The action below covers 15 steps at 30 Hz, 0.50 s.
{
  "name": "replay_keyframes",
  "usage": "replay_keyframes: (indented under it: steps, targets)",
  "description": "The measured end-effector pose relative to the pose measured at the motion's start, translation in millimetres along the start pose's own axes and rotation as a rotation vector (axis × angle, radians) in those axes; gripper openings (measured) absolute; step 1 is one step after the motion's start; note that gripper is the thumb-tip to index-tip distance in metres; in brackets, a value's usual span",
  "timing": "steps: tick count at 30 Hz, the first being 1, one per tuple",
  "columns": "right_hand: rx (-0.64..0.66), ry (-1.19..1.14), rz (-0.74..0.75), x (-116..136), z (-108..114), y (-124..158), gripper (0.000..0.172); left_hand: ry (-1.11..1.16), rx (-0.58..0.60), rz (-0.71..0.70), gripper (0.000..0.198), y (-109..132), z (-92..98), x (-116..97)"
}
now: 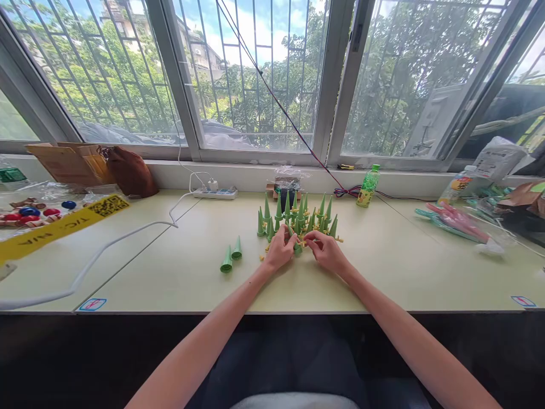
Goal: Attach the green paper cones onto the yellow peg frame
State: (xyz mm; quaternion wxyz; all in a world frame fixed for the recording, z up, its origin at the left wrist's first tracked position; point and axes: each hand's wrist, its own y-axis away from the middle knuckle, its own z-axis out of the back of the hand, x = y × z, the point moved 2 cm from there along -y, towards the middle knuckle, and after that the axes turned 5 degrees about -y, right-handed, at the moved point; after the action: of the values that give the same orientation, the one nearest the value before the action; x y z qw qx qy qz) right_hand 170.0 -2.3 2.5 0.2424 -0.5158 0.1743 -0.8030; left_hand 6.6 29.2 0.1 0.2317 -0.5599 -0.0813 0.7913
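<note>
Many small green cones (300,215) stand in a cluster on the pale table, with little yellow pieces (339,239) sticking out among them. At the cluster's near side my left hand (281,248) is closed around a green cone (290,229), which leans in its fingers. My right hand (326,250) is beside it, thumb and forefinger pinched by a small yellow piece (304,243) near the cone's base. Two more green cones (231,257) lie apart, left of my left hand, with their hollow ends facing me.
A white cable (106,247) crosses the left side to a power strip (216,193). A green-capped bottle (368,186) stands behind on the right. Pink and green plastic packets (457,222) lie far right. A bag of coloured balls (40,213) sits far left.
</note>
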Motion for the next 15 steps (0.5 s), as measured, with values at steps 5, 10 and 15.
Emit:
replay_keyframes:
  steps: [5, 10, 15]
  targets:
    - [0.006, -0.006, -0.014, 0.4, 0.6, 0.1, 0.021, 0.047, -0.032, 0.004, 0.021, -0.4, -0.9, 0.3]
    - [0.007, -0.021, -0.017, 1.0, 0.8, 0.0, 0.022, 0.042, -0.03, 0.013, 0.021, 0.1, -0.8, -1.4]
    - [0.0, -0.014, -0.012, 0.0, 0.6, 0.1, 0.02, -0.027, -0.048, -0.02, 0.022, 0.3, 1.3, -4.5]
